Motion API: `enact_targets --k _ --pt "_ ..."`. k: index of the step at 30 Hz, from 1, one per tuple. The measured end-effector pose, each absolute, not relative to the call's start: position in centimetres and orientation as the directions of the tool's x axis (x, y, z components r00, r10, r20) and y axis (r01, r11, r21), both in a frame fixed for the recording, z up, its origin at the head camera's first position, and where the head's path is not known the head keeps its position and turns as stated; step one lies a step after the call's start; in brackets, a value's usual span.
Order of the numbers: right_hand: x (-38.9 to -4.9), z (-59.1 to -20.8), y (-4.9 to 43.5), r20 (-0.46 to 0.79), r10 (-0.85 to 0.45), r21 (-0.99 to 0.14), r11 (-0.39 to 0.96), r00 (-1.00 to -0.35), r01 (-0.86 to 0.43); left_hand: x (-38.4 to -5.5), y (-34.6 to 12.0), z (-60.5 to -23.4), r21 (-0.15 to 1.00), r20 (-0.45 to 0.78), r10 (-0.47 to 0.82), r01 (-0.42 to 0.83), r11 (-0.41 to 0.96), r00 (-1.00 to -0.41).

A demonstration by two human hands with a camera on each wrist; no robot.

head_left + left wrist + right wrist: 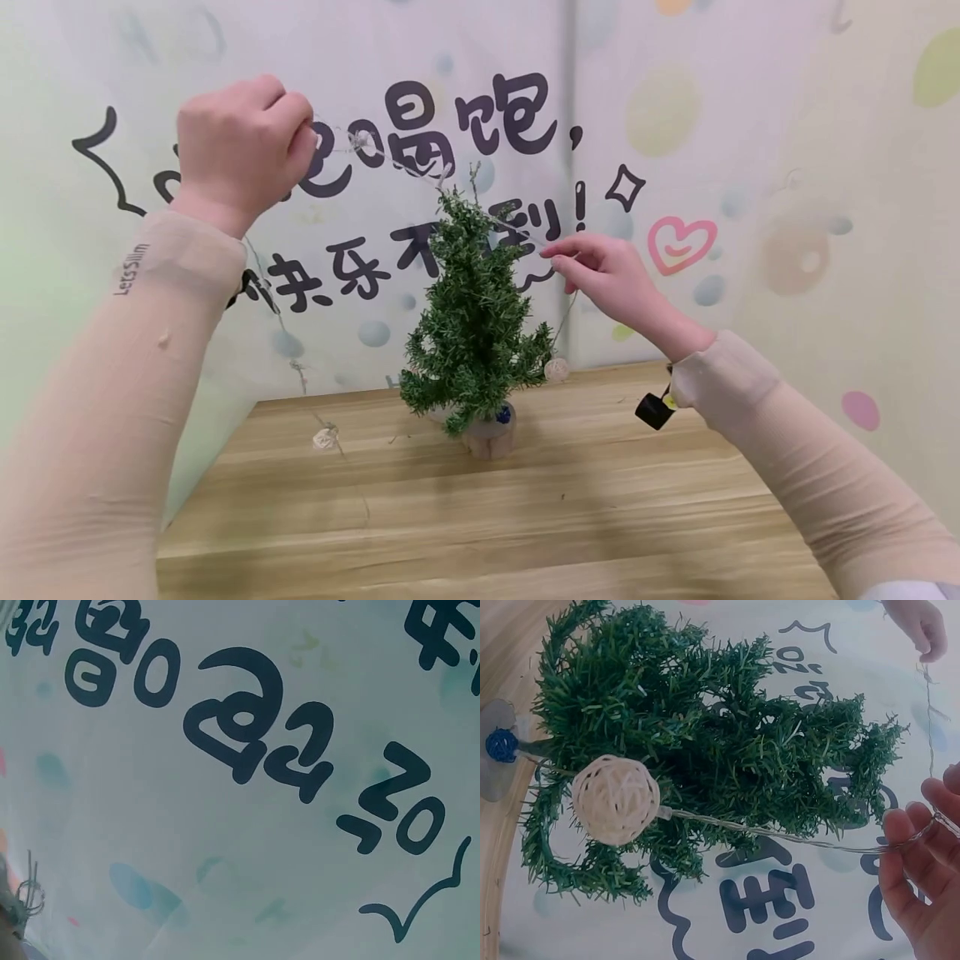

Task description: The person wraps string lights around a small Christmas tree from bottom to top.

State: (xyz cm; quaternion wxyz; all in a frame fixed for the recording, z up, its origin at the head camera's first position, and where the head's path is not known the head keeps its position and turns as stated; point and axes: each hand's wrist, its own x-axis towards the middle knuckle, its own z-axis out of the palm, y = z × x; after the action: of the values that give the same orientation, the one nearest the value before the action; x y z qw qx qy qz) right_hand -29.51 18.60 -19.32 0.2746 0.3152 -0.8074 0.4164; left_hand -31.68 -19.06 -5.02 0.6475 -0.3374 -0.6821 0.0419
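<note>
A small green artificial Christmas tree (pixel 476 312) stands upright on the wooden table in a pale round base (pixel 491 442). Raised high at the upper left, my left hand (pixel 243 154) grips the thin wire of a light string (pixel 408 167). The wire runs behind the treetop to my right hand (pixel 611 279), which pinches it between thumb and fingers beside the tree. From the right hand hangs a woven white ball (pixel 616 799), in front of the branches in the right wrist view. Another white ball (pixel 326 437) dangles below the left arm. A blue ball (pixel 501 745) shows by the base.
The wooden table (pixel 450 525) spreads out before me, with small green bits on it. Behind it is a pale wall covering (pixel 652 108) with black lettering and coloured dots. A black wrist device (pixel 655 412) hangs at my right cuff.
</note>
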Motion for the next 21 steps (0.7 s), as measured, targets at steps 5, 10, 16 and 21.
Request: enact_targets --k 5,10,16,21 --pt "-29.8 -19.3 17.9 0.705 -0.277 -0.488 0.478 -0.652 -0.730 -31.4 -18.4 -5.1 -0.334 0.854 0.463 0.431 0.838 -0.237" --pt "-30.8 -19.0 17.5 0.662 -0.266 -0.496 0.546 -0.701 -0.675 -32.2 -16.9 -5.0 -0.214 0.798 0.388 0.386 0.897 -0.460" --pt "-31.8 -18.1 16.9 0.582 -0.225 -0.572 0.570 -0.782 -0.590 -33.8 -14.5 -3.5 -0.067 0.681 0.294 0.343 0.937 -0.671" --pt "-32.4 -18.0 16.6 0.529 -0.217 -0.585 0.607 -0.820 -0.538 -35.0 -13.1 -2.9 0.038 0.542 0.276 0.351 0.936 -0.794"
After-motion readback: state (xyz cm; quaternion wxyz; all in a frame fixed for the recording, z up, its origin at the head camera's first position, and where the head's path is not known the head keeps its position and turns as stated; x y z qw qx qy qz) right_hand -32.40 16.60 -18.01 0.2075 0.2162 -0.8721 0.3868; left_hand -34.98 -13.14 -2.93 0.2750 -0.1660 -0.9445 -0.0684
